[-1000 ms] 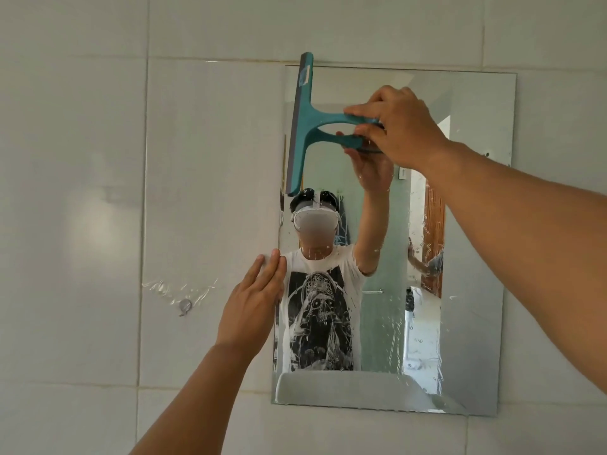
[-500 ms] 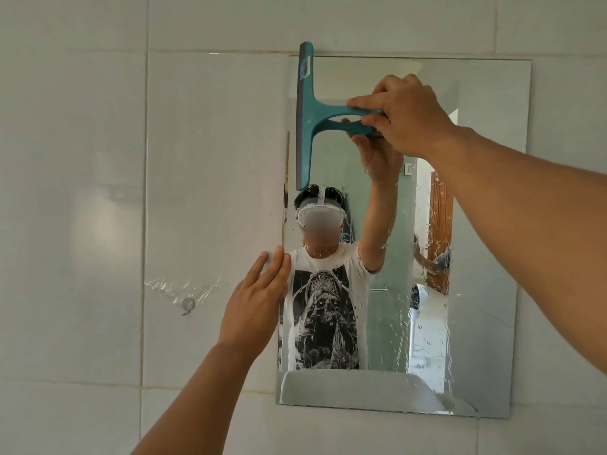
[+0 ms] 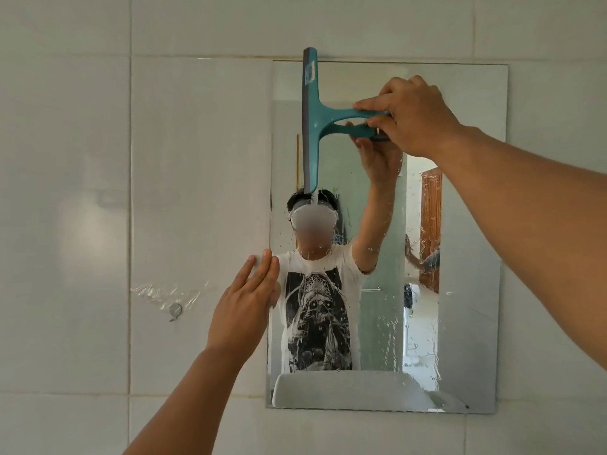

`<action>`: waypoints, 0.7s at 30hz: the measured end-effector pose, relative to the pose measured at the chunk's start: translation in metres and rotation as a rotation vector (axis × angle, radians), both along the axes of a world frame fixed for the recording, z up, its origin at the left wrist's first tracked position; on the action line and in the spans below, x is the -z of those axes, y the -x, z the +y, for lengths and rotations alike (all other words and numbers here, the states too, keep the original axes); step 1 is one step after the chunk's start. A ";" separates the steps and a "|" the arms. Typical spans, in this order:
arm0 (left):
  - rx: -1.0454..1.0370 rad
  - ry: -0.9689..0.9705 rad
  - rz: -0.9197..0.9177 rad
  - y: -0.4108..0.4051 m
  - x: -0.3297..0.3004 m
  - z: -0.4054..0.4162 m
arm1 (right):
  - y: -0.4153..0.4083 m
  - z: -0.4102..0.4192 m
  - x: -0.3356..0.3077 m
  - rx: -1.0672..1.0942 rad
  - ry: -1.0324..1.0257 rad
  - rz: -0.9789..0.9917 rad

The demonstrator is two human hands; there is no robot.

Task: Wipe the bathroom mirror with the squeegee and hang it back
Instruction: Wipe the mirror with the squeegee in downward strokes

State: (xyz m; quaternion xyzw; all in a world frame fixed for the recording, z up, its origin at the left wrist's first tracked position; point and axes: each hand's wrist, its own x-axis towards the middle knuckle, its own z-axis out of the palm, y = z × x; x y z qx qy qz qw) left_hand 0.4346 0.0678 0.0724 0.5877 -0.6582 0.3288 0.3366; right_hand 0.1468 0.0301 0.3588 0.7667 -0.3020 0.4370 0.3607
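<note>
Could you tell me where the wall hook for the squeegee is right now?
The hook sits on the tiled wall left of the mirror, under clear tape, just left of the left hand.

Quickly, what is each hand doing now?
Left hand: open, flat at the rectangular wall mirror's left edge.
Right hand: closed on the teal plastic squeegee.

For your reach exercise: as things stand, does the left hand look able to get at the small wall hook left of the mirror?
Probably yes. The left hand, open, rests at the mirror edge; the hook sits nearby on bare tile, unobstructed.
</note>
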 end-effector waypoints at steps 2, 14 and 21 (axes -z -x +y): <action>0.007 -0.007 0.009 -0.001 0.000 -0.001 | 0.007 -0.001 0.000 0.012 -0.001 -0.004; 0.007 0.023 -0.024 0.001 0.001 -0.001 | 0.069 -0.011 0.008 0.074 -0.047 -0.118; 0.024 0.022 -0.026 -0.005 0.002 -0.009 | 0.103 -0.015 0.014 0.118 -0.072 -0.168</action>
